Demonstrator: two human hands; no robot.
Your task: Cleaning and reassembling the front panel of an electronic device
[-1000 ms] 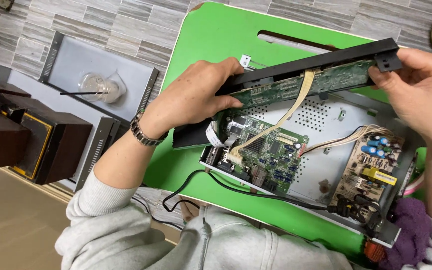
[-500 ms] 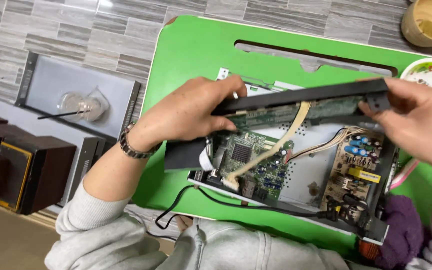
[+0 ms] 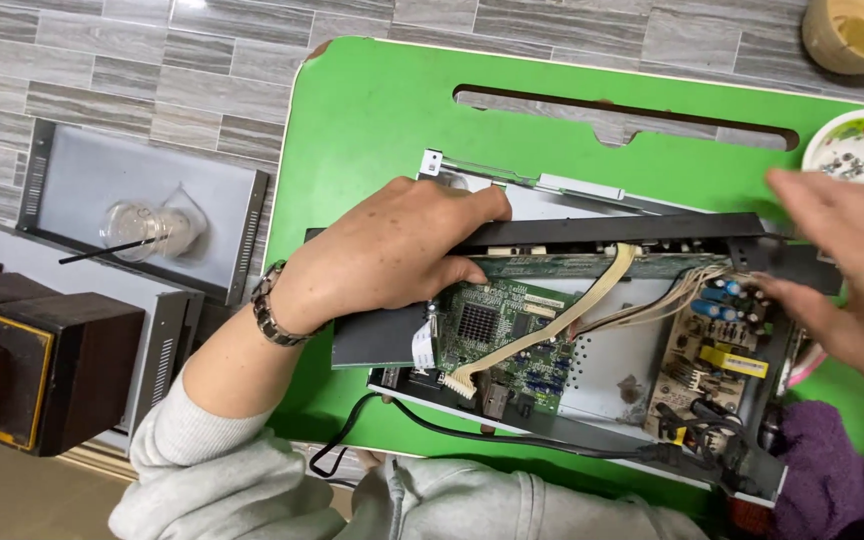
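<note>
We are gripping one long black front panel with our left hand, fingers curled tight around its left end, above an opened metal chassis lying on a green plastic tray table. Our right hand, blurred, is spreading open at the panel's right end; whether it is touching, we cannot tell. Two circuit boards are sitting inside: one green, one tan. One cream ribbon cable is crossing them.
</note>
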